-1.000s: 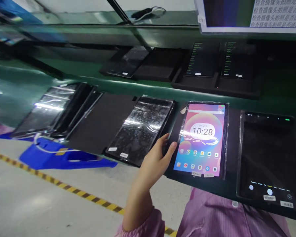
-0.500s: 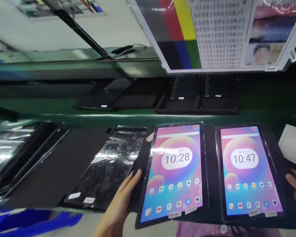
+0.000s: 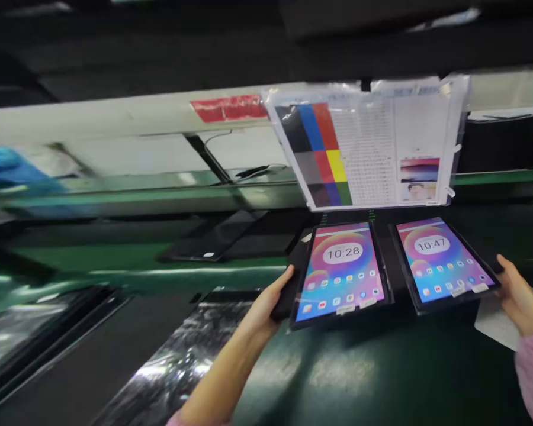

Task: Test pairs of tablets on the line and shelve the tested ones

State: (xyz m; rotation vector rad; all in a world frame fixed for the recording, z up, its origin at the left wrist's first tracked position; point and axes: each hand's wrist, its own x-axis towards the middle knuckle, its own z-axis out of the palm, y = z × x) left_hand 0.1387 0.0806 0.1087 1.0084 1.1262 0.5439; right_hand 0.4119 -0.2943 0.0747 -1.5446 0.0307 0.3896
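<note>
- Head view: your left hand [image 3: 260,307] is closed around the left edge of the black tray [image 3: 286,302], thumb uppermost.
- Your right hand [image 3: 517,296] clasps its right end.
- On it, the 10:28 tablet [image 3: 344,273] lies beside the 10:47 tablet [image 3: 442,265], above the green bench [image 3: 328,373].

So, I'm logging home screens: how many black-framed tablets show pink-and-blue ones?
2: the tablet reading 10:28 nearer the left hand, the tablet reading 10:47 nearer the right hand.
</note>
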